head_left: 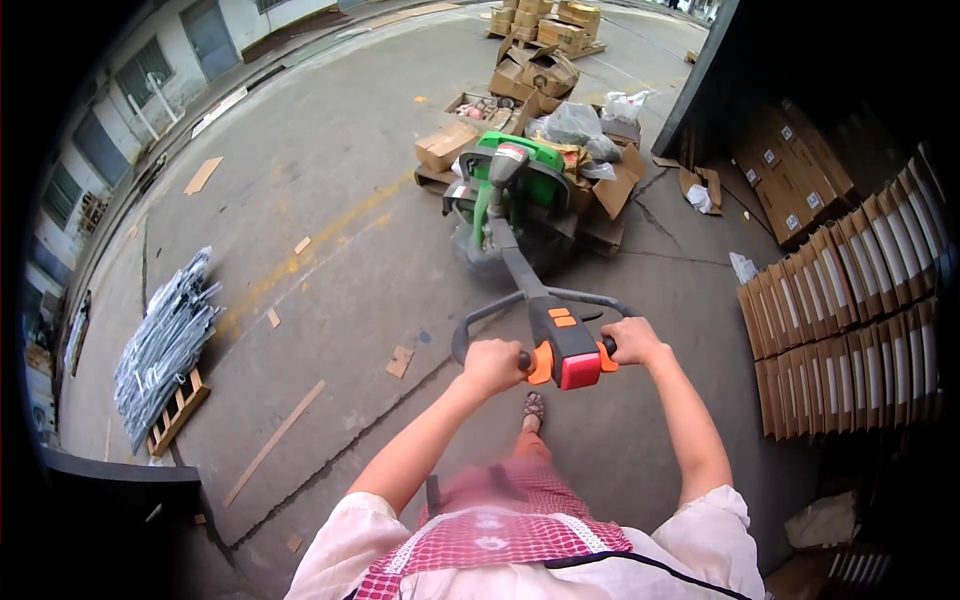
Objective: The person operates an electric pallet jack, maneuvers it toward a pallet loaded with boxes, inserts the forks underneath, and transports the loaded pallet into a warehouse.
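Both my arms reach forward to the control handle of a green and black electric pallet truck. My left hand is wrapped round the left grip, next to an orange thumb lever. Round the right grip my right hand is closed, with its black end showing beside another orange lever. A red button block sits on the handle head between my hands. The dark shaft runs from there up to the truck's body. Cartons and plastic bags lie just beyond the truck, on what look like pallets; its forks are hidden.
A bundle of grey strips lies on a wooden pallet at the left. Stacked folded cardboard and brown boxes stand at the right beside a dark doorway post. Cardboard scraps litter the concrete. More stacked cartons stand far ahead.
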Tool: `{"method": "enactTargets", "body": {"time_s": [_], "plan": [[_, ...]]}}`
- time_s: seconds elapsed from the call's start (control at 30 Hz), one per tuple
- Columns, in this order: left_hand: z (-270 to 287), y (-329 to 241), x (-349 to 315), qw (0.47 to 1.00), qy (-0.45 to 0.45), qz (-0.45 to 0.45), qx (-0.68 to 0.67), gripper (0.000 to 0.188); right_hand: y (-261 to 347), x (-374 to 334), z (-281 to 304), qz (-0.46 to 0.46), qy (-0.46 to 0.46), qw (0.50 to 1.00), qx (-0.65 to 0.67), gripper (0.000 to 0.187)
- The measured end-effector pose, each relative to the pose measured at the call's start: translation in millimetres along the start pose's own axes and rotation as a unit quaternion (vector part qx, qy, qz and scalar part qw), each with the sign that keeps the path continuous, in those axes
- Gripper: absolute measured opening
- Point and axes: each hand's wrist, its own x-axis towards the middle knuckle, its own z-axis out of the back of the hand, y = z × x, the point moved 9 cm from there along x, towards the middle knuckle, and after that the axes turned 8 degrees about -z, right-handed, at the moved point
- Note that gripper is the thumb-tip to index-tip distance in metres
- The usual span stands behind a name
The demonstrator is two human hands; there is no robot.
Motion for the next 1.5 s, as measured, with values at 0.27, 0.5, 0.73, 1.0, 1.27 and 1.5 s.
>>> {"method": "enactTargets", "body": {"time_s": [0.27, 0.5, 0.73, 1.0, 1.27, 1.5], "plan": [[0, -58, -122, 0.967, 0.229, -0.042, -0.099, 0.061, 66, -129, -44, -0.003, 0.033, 0.999, -0.019, 0.016], [-5, -139, -196, 0.971, 0.209, -0.079, -0.087, 0.066, 74, -235, -56, -0.013, 0.019, 1.000, -0.017, 0.013], [-28, -183, -173, 0.982, 0.178, -0.065, -0.027, 0.063, 31, -272, -36, -0.062, -0.015, 0.998, 0.009, 0.021], [-82, -270, -184, 0.991, 0.104, -0.082, -0.007, 0.060, -26, -340, -79, -0.064, -0.055, 0.996, 0.006, 0.020], [-71, -270, -266, 0.982, 0.125, -0.138, -0.029, 0.059, 43, -400, -105, -0.101, -0.050, 0.994, 0.000, 0.022], [-68, -296, -338, 0.978, 0.124, -0.164, -0.030, 0.062, 83, -483, -117, -0.145, -0.016, 0.989, 0.005, 0.019]]}}
